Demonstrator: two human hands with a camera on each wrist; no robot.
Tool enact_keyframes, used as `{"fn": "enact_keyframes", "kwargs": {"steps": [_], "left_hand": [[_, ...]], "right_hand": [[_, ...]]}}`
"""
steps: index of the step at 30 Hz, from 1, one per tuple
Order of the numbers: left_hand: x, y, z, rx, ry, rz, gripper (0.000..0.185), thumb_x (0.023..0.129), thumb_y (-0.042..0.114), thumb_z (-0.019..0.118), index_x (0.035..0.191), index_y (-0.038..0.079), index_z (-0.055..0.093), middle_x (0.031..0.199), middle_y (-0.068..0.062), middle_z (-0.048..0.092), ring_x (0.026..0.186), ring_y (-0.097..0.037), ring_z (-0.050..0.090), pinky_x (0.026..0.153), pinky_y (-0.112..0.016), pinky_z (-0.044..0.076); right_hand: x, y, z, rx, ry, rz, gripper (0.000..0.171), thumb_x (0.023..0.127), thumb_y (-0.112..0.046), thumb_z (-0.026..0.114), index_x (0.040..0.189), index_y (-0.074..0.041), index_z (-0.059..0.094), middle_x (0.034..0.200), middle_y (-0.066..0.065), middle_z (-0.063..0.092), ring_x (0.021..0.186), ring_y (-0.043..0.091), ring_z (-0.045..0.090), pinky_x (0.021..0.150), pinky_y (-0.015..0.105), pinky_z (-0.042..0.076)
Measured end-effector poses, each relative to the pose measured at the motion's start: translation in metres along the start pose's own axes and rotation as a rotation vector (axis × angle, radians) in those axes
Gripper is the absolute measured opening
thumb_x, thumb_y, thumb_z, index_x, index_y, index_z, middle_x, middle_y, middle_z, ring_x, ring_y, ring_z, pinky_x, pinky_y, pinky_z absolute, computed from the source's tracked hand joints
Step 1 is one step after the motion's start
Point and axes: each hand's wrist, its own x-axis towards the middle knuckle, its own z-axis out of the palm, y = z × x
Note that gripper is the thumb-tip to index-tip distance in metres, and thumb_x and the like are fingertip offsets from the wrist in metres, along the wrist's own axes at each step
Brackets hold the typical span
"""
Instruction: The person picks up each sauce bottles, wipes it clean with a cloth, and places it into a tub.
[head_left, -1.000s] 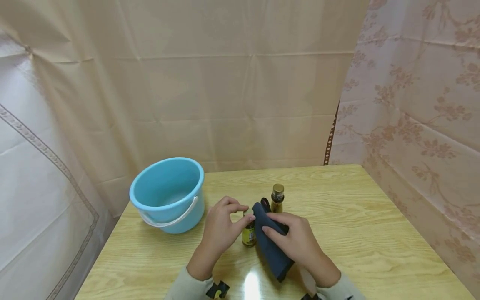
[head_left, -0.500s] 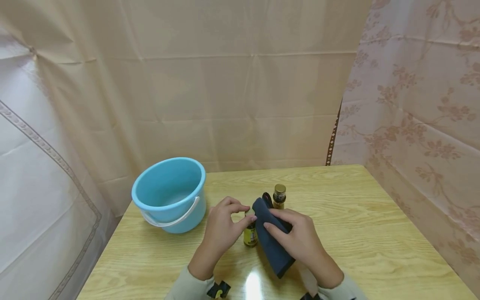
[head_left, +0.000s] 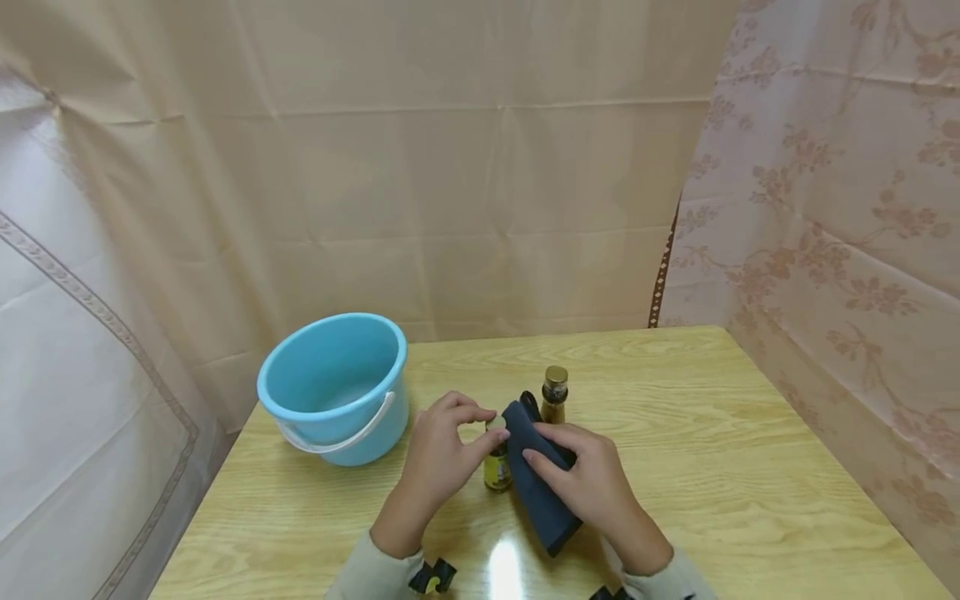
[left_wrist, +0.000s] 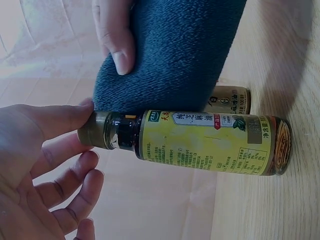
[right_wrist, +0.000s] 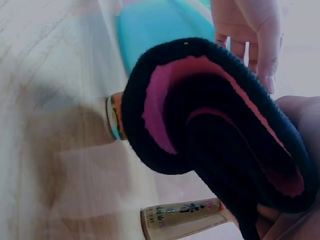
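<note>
Dark-blue cloth (head_left: 536, 471): folded towel, gripped by the right hand (head_left: 592, 483), pressed against the bottle's side.
Sesame-oil bottle (head_left: 497, 467): upright on the wooden table (head_left: 750, 483), yellow label, between both hands.
Left hand (head_left: 438, 462): thumb and fingertips pinch the cap, steadying it.
Step, as judged: wiping the bottle.
Next move calls for: a firm hold on the cap while the cloth rubs the glass.
Nearby: second bottle (head_left: 555, 394); blue bucket (head_left: 333, 387).
</note>
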Motion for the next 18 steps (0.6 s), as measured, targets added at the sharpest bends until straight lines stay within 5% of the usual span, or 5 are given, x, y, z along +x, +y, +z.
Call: {"fn": "enact_keyframes", "kwargs": {"steps": [18], "left_hand": [[-0.001, -0.001, 0.000, 0.013, 0.005, 0.016, 0.028, 0.086, 0.041, 0.084, 0.106, 0.020, 0.084, 0.099, 0.009, 0.067, 0.090, -0.016, 0.065, 0.080, -0.036, 0.039]], "right_hand": [[-0.004, 0.012, 0.009, -0.020, -0.022, 0.041, 0.032, 0.089, -0.037, 0.083, 0.120, -0.031, 0.078, 0.117, -0.008, 0.075, 0.101, 0.009, 0.072, 0.077, 0.025, 0.057]]}}
